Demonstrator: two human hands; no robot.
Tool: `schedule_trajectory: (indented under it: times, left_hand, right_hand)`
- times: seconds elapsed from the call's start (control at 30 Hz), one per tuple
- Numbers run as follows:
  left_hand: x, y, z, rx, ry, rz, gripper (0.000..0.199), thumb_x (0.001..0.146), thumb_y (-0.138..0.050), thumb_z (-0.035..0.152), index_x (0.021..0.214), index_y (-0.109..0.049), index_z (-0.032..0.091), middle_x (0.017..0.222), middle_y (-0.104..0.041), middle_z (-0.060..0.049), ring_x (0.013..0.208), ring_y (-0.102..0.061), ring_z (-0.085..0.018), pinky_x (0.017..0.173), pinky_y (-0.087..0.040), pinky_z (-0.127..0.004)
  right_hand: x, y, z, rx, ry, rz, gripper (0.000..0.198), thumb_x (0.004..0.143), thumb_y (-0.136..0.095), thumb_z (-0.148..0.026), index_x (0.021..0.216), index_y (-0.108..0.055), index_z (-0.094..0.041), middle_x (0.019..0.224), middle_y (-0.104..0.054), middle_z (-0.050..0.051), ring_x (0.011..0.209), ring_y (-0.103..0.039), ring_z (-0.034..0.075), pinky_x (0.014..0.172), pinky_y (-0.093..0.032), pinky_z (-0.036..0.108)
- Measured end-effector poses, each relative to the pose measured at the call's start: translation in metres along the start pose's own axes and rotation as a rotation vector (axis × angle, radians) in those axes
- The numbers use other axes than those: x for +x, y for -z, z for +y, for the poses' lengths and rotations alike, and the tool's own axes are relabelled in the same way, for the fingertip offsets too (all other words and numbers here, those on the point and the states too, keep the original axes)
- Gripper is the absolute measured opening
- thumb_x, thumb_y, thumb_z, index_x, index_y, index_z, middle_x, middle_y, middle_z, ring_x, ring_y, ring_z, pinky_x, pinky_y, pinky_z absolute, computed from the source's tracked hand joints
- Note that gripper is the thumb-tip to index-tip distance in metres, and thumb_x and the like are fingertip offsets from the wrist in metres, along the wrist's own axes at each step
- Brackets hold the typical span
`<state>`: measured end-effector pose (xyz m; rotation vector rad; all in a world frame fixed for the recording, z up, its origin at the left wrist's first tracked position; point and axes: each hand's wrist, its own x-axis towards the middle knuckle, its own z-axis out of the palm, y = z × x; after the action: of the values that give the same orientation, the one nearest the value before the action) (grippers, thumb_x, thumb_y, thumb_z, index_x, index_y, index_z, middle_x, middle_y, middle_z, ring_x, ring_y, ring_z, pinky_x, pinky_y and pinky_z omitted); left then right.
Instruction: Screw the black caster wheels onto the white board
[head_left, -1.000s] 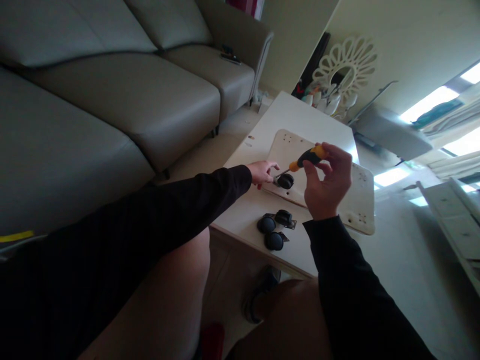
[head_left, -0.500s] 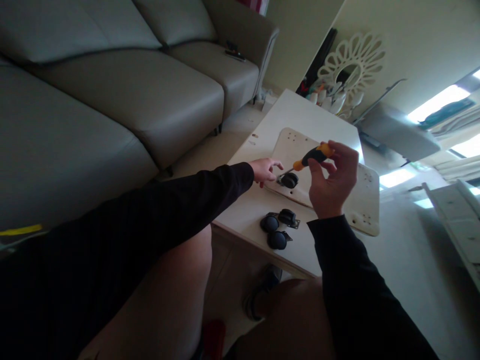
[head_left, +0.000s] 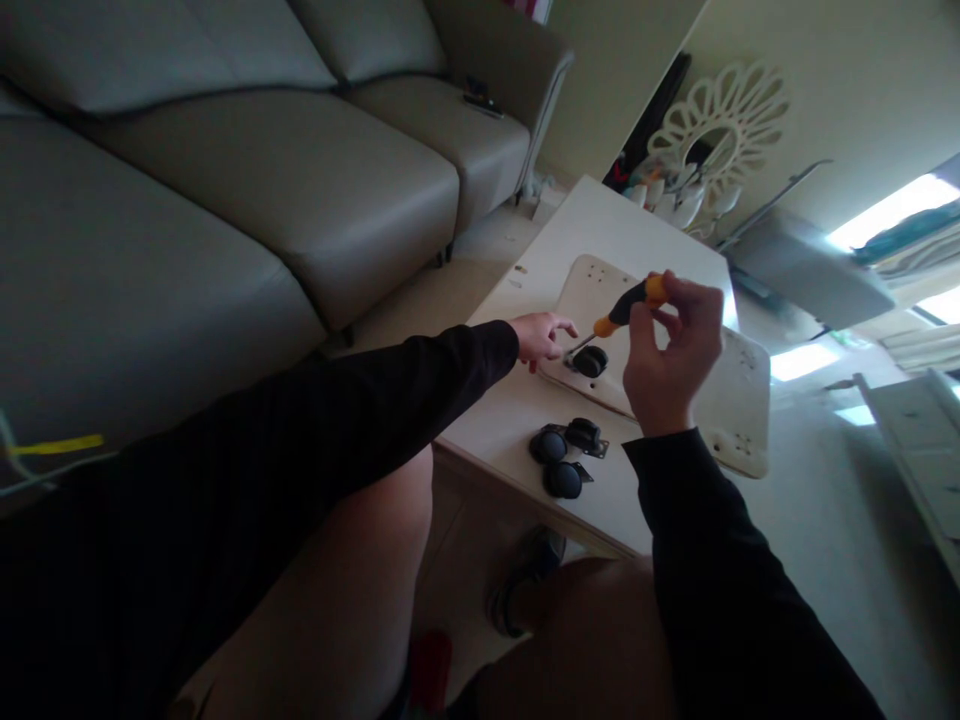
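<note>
A white board (head_left: 739, 395) with small screw holes lies flat on a white low table (head_left: 517, 420). One black caster wheel (head_left: 590, 360) sits on the board's near left corner. My right hand (head_left: 671, 350) grips an orange and black screwdriver (head_left: 626, 305), whose tip points down at the caster's plate. My left hand (head_left: 541, 336) rests on the board's edge, fingertips touching beside that caster. Three loose black casters (head_left: 564, 455) lie together on the table, in front of the board.
A grey sofa (head_left: 247, 190) runs along the left, with a small dark object (head_left: 481, 98) on its far seat. My bare knees are below the table's near edge. A white flower-shaped ornament (head_left: 712, 130) stands behind the table. White furniture (head_left: 915, 450) is at the right.
The view has shifted slightly, and my right hand has turned a little on the screwdriver. The left hand stays beside the caster.
</note>
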<state>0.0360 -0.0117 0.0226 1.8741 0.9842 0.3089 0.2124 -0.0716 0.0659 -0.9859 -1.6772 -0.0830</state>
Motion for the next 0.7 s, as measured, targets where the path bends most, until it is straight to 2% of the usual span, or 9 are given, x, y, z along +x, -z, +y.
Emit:
schedule_trajectory:
  times: [0.1, 0.17, 0.3, 0.47, 0.6, 0.7]
  left_hand:
    - [-0.001, 0.001, 0.0, -0.001, 0.01, 0.017, 0.07, 0.084, -0.065, 0.011, 0.152, -0.053, 0.021, 0.102, -0.071, -0.005, 0.057, -0.068, -0.012, 0.056, -0.051, -0.023]
    - [-0.001, 0.001, 0.0, -0.011, 0.02, 0.037, 0.069, 0.081, -0.068, 0.013, 0.149, -0.055, 0.019, 0.096, -0.072, -0.005, 0.057, -0.069, -0.014, 0.058, -0.053, -0.025]
    - [-0.003, 0.001, -0.001, -0.037, 0.035, 0.058, 0.069, 0.079, -0.071, 0.014, 0.146, -0.058, 0.017, 0.09, -0.072, -0.005, 0.06, -0.069, -0.016, 0.059, -0.054, -0.026]
    - [-0.002, 0.002, -0.003, -0.048, 0.044, 0.041, 0.069, 0.079, -0.072, 0.016, 0.147, -0.058, 0.017, 0.088, -0.072, -0.005, 0.063, -0.07, -0.017, 0.06, -0.055, -0.026]
    - [-0.001, 0.001, -0.005, -0.054, 0.035, 0.034, 0.067, 0.081, -0.069, 0.014, 0.147, -0.058, 0.018, 0.097, -0.072, -0.008, 0.062, -0.07, -0.016, 0.06, -0.054, -0.026]
    - [-0.002, 0.0, -0.005, -0.049, 0.034, 0.037, 0.067, 0.081, -0.069, 0.014, 0.147, -0.058, 0.018, 0.099, -0.072, -0.008, 0.062, -0.07, -0.015, 0.06, -0.054, -0.025]
  right_hand:
    - [0.002, -0.001, -0.002, -0.041, 0.014, 0.055, 0.031, 0.081, -0.078, -0.026, 0.108, -0.061, -0.025, 0.107, -0.064, 0.001, 0.101, -0.069, 0.019, 0.077, -0.062, 0.035]
    - [0.003, -0.002, -0.003, -0.055, 0.011, 0.083, 0.034, 0.078, -0.08, -0.024, 0.104, -0.058, -0.026, 0.105, -0.063, 0.001, 0.1, -0.068, 0.019, 0.073, -0.06, 0.034]
    - [0.007, -0.001, -0.001, -0.024, -0.019, 0.092, 0.031, 0.081, -0.074, -0.019, 0.103, -0.054, -0.026, 0.112, -0.068, 0.002, 0.104, -0.071, 0.02, 0.079, -0.061, 0.039]
    - [0.01, -0.002, -0.001, -0.094, 0.003, 0.169, 0.027, 0.079, -0.077, -0.021, 0.094, -0.056, -0.025, 0.099, -0.067, 0.0, 0.1, -0.072, 0.021, 0.076, -0.061, 0.039]
    - [0.01, 0.001, -0.007, -0.08, 0.031, 0.099, 0.01, 0.092, -0.061, -0.022, 0.102, -0.06, -0.025, 0.112, -0.071, 0.004, 0.107, -0.073, 0.021, 0.08, -0.06, 0.039]
    - [0.011, 0.003, -0.01, -0.139, 0.033, 0.112, 0.013, 0.088, -0.067, -0.019, 0.099, -0.062, -0.024, 0.103, -0.069, 0.003, 0.098, -0.07, 0.021, 0.08, -0.057, 0.039]
